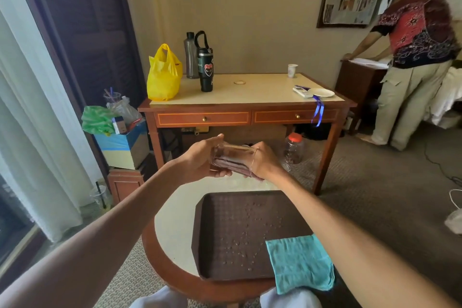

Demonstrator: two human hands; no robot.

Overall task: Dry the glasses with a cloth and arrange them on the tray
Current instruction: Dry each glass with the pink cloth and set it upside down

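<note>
Step in hand, as judged: drying, with nothing arranged yet.

- Round table (175, 232) in the near foreground, carrying the tray (220, 210).
- Tray: dark, no glasses on it, scattered with water drops across the middle.
- Cloth (300, 262): teal, folded, lying on the tray's near right corner and hanging past its rim. Touched by neither hand.
- Glass (233, 159): held on its side in the air, above and beyond the tray's far edge.
- Left hand (200, 160): gripping the base end, thumb on top, fingers curled beneath.
- Right hand (266, 162): gripping the mouth end, fingers wrapped under the rim.

Next move, as judged: free the right hand while the left clamps the base, then fetch the cloth and work it inside and round the wall. After that, stand the glass upright on the tray. Wet tray floor probably worth a wipe first. Slip risk with wet glass held by one hand.

Containers, largest down:
- Box (125, 144) by the desk (250, 92): stuffed with a green bag, clear bags and a small carton.
- Yellow bag (163, 75) on the desk: bulging, contents hidden.
- Jar (294, 149), red lid, on the floor under the desk: clear, contents not legible.
- Black tumbler (206, 67): lidded, contents unseen.
- Glass: mauve-brown bands showing through the wall; contents or refraction, cannot tell.
- Paper cup (292, 70): inside not visible.
</note>
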